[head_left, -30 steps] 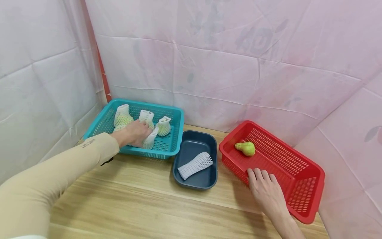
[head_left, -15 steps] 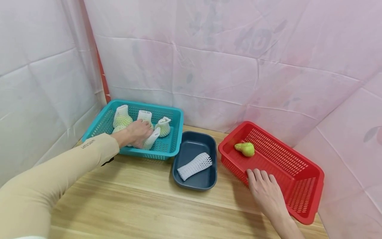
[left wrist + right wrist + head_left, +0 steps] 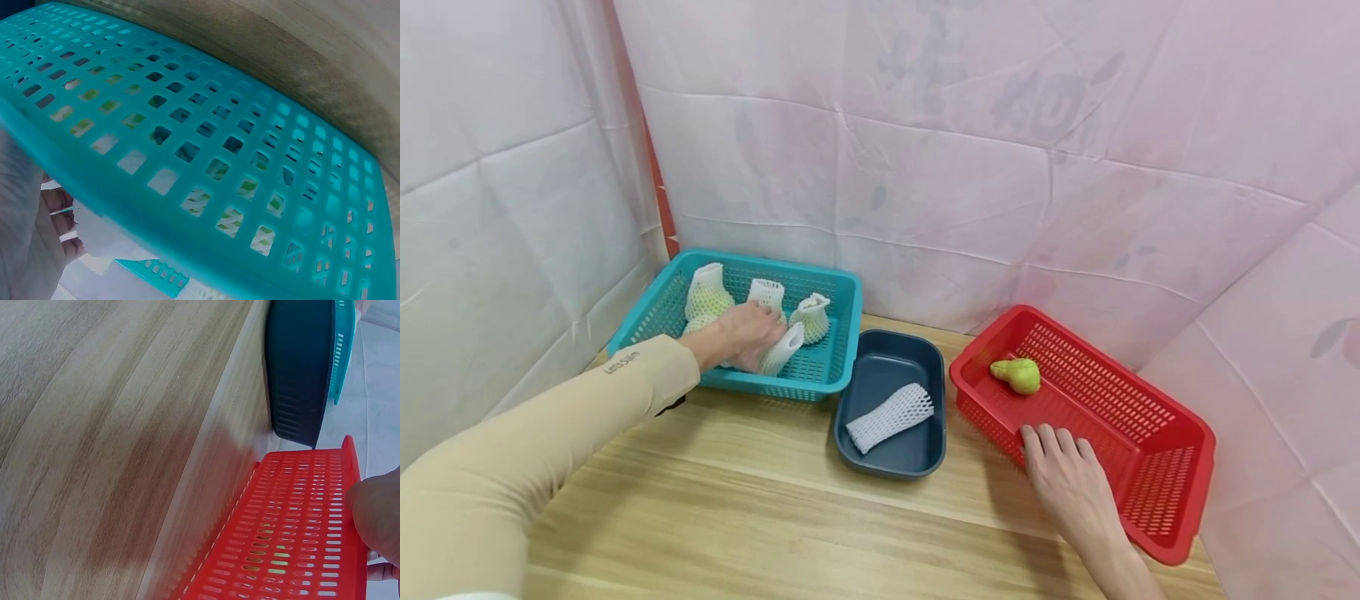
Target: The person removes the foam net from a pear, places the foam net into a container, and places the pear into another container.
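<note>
My left hand [image 3: 748, 333] reaches into the teal basket [image 3: 846, 333] and holds a pear in a white foam net [image 3: 782, 350], the net's open end sticking out to the right. Its fingers [image 3: 61, 212] curl against the white foam in the left wrist view; most of the fruit is hidden. Several other fruits in foam nets, such as one at the right [image 3: 810, 319], lie around the hand. With its thumb outside and fingers inside, my right hand [image 3: 1071, 483] grips the near rim of the red basket [image 3: 1195, 492]. One bare green pear [image 3: 1018, 375] lies in that basket.
Between the baskets stands a dark blue tray [image 3: 891, 462] with an empty white foam net [image 3: 891, 417] in it. All three containers are on a wooden table [image 3: 760, 517]. Cloth sheets [image 3: 925, 192] hang behind and at both sides.
The open end of the foam net by my left hand has shifted slightly to the right and tilted. My right hand and the red basket have stayed put.
</note>
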Motion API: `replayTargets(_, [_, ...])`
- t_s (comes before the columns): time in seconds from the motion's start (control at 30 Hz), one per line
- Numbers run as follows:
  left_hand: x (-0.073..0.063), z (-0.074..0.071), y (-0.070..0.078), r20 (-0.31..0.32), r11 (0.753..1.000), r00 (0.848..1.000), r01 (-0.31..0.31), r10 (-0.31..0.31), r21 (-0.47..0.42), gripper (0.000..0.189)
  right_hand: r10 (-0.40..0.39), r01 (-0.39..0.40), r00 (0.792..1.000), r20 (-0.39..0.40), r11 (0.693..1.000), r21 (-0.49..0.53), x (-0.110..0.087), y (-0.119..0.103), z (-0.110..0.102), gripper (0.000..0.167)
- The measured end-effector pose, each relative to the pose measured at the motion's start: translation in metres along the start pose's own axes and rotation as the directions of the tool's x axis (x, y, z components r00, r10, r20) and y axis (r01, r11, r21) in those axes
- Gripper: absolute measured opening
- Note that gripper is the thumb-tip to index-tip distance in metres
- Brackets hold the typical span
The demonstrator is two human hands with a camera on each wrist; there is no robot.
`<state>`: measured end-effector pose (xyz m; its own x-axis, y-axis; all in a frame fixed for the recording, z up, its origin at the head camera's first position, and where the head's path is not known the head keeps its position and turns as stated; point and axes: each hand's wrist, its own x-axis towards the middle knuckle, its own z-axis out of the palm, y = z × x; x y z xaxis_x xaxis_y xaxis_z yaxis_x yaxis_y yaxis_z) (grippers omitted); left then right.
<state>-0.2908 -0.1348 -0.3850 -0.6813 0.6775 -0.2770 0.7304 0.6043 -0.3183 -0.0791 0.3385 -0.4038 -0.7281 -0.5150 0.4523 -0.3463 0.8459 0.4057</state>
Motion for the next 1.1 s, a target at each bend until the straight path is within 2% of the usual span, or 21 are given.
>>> replayTargets(0.27, [-0.0014,0.0004,-0.0005,0.011,0.997,1.000,0.027,-0.028,0.070,0.074,0.008,-0.008,1.000,-0.003,1.000,0.006,0.0002,-0.0002,0.0005,0.035])
replayTargets(0.53, [-0.0022,0.0039,0.0007,0.037,0.998,0.998,0.059,-0.059,-0.001,0.065,0.007,-0.007,1.000,-0.001,1.000,0.008,0.0015,-0.0003,0.0009,0.034])
replayTargets(0.7, [-0.0026,0.0072,0.0013,0.045,0.997,0.996,0.074,-0.072,-0.032,0.071,0.008,-0.008,1.000,-0.006,1.000,0.011,0.0018,-0.0007,0.0009,0.034])
replayTargets(0.83, [-0.0032,0.0082,0.0007,0.043,0.997,0.997,0.072,-0.071,-0.033,0.078,0.008,-0.008,1.000,-0.001,1.000,0.013,0.0025,-0.0011,0.0008,0.034])
replayTargets(1.1, [-0.0046,0.0038,-0.0002,0.012,0.998,0.998,0.060,-0.060,-0.025,0.078,0.008,-0.008,1.000,0.026,1.000,0.017,0.0026,-0.0006,0.0014,0.035])
